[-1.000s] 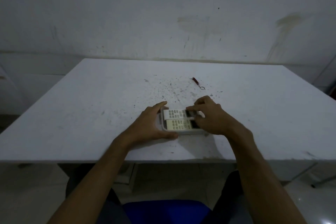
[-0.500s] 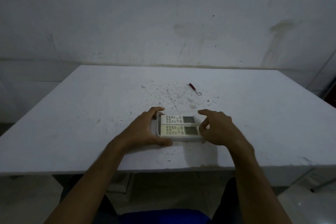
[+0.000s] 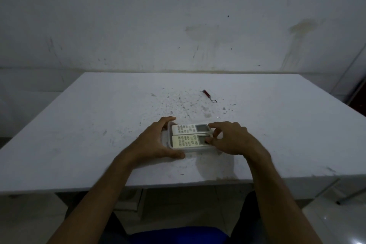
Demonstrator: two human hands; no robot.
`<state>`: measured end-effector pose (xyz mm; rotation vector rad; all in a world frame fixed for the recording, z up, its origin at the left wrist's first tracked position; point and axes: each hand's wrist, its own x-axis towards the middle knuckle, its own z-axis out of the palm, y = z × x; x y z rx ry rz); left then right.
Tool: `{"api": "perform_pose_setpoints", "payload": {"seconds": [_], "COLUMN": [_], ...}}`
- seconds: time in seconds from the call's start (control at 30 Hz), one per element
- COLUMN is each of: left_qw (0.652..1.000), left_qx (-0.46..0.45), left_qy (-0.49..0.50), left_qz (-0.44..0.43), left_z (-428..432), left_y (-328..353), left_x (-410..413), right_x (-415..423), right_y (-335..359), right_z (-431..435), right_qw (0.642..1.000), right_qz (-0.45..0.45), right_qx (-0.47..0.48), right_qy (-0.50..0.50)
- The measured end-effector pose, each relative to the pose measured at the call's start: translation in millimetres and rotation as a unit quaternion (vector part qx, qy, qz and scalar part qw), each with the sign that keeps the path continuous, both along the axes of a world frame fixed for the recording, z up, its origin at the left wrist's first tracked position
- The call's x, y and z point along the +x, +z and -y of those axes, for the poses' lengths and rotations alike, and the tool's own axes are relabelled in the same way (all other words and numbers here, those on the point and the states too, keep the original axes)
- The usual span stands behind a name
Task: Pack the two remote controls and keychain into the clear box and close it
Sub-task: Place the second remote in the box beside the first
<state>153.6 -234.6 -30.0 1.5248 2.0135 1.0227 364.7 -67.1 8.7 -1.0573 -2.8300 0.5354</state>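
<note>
**Right hand back on the near remote**

Half a second ago the right hand hovered off the box's right end; now its fingertips touch the screen end of the near remote, fingers curled but pinching nothing I can make out.

From the left: the bench is bare out to its left edge. The left hand cups the left end of the clear box, thumb along the front wall, fingers over the back corner, clamped on it. The box sits near the front edge, open, no lid on it. Two white remotes lie inside, side by side and flat, keypads left, grey screens right; the far remote touches the near one. Past the box and to the right, well apart, lies the keychain, red body with a small ring, on speckled bench with free room beyond.
</note>
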Motion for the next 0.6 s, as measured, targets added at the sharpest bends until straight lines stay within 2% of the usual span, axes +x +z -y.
{"api": "perform_pose_setpoints", "payload": {"seconds": [0.1,0.2,0.27,0.37,0.47,0.53,0.6], "left_qw": [1.0,0.995,0.987,0.98,0.99,0.995,0.995], "left_qx": [-0.012,-0.076,-0.094,-0.09,-0.112,-0.089,-0.062], "left_qy": [-0.011,-0.063,-0.103,-0.103,-0.046,-0.038,-0.047], "left_qz": [-0.002,0.016,0.081,0.141,0.073,0.011,-0.07], "left_z": [-2.0,-7.6,-14.8,-41.1,-96.2,-137.4,-173.6], "left_y": [-0.9,9.0,20.6,38.8,51.3,52.0,49.4], "left_x": [-2.5,-21.4,-41.6,-61.8,-58.6,-47.2,-35.4], "right_x": [-0.1,-1.2,-1.0,-7.0,-18.6,-25.0,-28.8], "right_y": [3.4,6.6,8.9,12.9,7.6,-5.1,-22.6], "right_z": [0.2,-6.2,-18.7,-53.3,-92.5,-108.8,-114.6], "right_qw": [1.0,0.999,0.992,0.949,0.94,0.936,0.931], "right_qz": [0.009,-0.016,-0.116,-0.271,-0.274,-0.277,-0.285], "right_qx": [0.028,0.048,-0.002,-0.05,-0.075,-0.098,-0.073], "right_qy": [0.004,-0.006,-0.047,-0.153,-0.188,-0.196,-0.216]}}
